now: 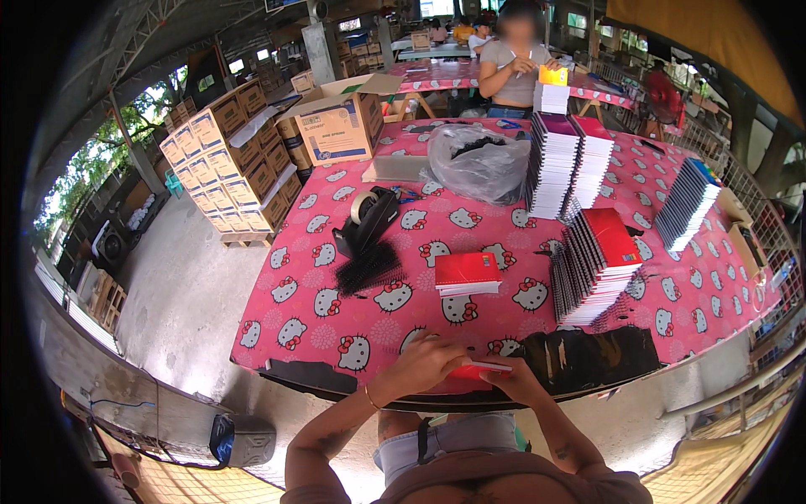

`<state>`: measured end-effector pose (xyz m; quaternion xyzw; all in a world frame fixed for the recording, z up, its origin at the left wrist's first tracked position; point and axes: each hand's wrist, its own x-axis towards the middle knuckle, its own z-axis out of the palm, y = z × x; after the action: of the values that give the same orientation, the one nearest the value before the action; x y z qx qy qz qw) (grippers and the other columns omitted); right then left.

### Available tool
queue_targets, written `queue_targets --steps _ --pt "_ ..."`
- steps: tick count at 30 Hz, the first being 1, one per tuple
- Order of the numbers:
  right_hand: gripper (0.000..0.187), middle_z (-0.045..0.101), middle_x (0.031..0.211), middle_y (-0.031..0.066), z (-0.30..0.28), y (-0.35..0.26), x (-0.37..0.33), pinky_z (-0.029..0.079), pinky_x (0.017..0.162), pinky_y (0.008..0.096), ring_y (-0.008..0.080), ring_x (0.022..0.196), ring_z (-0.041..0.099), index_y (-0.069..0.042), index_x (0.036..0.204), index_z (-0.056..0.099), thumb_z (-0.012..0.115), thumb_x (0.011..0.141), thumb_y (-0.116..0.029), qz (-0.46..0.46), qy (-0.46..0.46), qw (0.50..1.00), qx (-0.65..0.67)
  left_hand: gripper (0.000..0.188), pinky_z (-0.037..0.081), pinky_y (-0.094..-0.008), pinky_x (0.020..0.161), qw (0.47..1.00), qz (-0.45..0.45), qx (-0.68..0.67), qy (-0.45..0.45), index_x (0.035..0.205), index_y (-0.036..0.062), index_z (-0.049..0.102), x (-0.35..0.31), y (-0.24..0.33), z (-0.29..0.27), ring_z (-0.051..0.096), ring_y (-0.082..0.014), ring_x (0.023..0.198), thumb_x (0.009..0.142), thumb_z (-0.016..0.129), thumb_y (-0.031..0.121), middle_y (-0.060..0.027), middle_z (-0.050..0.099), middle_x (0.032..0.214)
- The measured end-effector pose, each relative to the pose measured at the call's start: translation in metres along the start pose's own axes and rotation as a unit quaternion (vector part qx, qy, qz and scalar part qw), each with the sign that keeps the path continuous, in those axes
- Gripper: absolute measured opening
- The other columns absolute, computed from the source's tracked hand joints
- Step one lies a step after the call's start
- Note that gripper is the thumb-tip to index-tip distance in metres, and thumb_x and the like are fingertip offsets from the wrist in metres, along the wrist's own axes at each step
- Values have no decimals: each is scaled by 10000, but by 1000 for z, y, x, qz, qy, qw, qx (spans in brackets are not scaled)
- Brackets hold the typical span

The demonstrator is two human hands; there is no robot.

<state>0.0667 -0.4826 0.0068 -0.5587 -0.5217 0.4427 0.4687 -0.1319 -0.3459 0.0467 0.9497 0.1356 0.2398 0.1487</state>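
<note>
Close to the table's near edge, my two hands hold a red-covered notebook (472, 371) tilted, with its white page edge showing. My left hand (426, 363) is closed at its left side, fingers partly hidden. The notebook's right end is gripped by my right hand (517, 381). Just beyond lies a short stack of red notebooks (468, 270). To the right of it stands a taller stack of red spiral-bound notebooks (598, 267). A heap of black binding coils (369, 269) lies on the left, beside a black tape dispenser (369, 220).
The pink patterned tablecloth (315, 290) has a torn black patch (592, 363) at the near edge. Farther back are a clear plastic bag (478, 164), tall spiral notebook stacks (554, 164), blue notebooks (688, 204) and an open carton (340, 126). Another person (514, 63) works across the table.
</note>
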Motion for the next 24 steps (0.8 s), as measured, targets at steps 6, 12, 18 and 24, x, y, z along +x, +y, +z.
queue_targets --steps 6,12,18,24 --pt "313 650 860 17 1 5 1 472 698 251 69 773 557 -33 1223 667 697 925 -125 -9 17 1000 5 252 457 -422 854 998 19 64 18 1000 118 654 6 10 -4 650 -237 817 891 685 343 -44 663 859" --pt "264 657 926 16 8 -6 1 481 736 240 70 829 566 9 1155 670 697 917 -102 -9 79 995 57 578 285 -620 1085 972 -28 228 52 1317 52 549 9 32 4 458 -366 1325 929 586 478 -176 491 1417" --pt "280 664 853 17 8 5 4 486 705 261 73 782 569 -3 1188 666 650 923 -92 -25 111 989 91 785 193 -661 1121 985 -46 167 4 1464 -18 396 -31 41 50 309 -398 1442 940 511 555 -218 361 1540" --pt "261 679 934 37 12 -7 6 505 768 282 86 838 588 14 1161 667 670 915 -74 -28 109 991 72 860 198 -646 1129 978 -43 203 -20 1475 -26 371 -1 38 37 297 -385 1456 909 510 606 -243 333 1549"
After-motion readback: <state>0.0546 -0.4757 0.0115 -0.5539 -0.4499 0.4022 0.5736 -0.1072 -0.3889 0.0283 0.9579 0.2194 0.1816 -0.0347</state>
